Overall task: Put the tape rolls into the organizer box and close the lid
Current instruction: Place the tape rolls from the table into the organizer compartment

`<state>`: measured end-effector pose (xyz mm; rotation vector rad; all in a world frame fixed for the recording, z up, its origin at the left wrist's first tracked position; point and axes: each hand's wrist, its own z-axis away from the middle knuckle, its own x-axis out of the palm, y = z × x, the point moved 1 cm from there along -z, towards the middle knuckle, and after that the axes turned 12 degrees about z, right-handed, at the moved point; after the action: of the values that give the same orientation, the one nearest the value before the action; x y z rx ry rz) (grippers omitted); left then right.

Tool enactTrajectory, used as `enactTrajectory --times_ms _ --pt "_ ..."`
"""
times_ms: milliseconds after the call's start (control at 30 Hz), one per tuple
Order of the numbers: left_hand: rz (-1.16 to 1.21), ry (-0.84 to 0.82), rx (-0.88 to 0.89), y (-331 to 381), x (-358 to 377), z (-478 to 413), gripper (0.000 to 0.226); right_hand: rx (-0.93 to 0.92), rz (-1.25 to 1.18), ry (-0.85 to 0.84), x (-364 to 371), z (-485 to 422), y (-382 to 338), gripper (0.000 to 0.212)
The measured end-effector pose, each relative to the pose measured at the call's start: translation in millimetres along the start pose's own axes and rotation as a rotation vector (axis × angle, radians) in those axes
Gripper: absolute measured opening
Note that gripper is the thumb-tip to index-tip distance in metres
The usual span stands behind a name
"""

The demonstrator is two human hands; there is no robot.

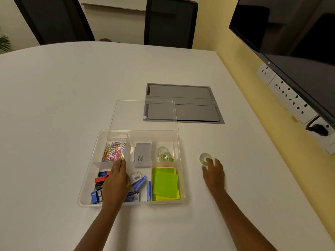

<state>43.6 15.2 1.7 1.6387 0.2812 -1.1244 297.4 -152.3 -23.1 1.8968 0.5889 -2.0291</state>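
A clear plastic organizer box [87,180] sits on the white table, lid off. Its clear lid [126,115] lies flat just behind it. In the box's back right compartment lie clear tape rolls [164,154]. One more clear tape roll [204,158] lies on the table to the right of the box. My right hand [213,173] reaches it with spread fingers, fingertips touching its near edge. My left hand [116,180] is inside the box, fingers pinched on the upright white divider [128,147] beside the paper clips.
The box also holds coloured paper clips [113,151], a grey box [143,153], green and yellow sticky notes [165,183], staple packs and sharpeners. A grey cable hatch [190,98] is set in the table behind the lid. A wall-mounted screen [299,42] and sockets are on the right.
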Motion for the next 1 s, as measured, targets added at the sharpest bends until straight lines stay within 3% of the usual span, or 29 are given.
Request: enactTrajectory --times_ms 200,333,533,700,1000 --pt "0.002 -0.001 0.003 0 0 0 0.048 -0.016 -0.24 -0.043 -18 -5 -14 0.022" --pt "0.001 -0.002 0.004 0 0 0 0.049 -0.16 -0.452 0.025 -42 -4 -56 0.019" --pt "0.005 0.004 -0.009 2 -1 0 0.049 -0.427 -0.234 -0.01 -44 -2 -105 0.025" --pt "0.016 0.022 0.012 3 -2 1 0.047 -0.455 -0.131 -0.086 -26 1 -109 0.039" --pt "0.026 0.009 0.01 3 -3 6 0.048 -0.493 -0.184 -0.083 -10 22 -86 0.038"
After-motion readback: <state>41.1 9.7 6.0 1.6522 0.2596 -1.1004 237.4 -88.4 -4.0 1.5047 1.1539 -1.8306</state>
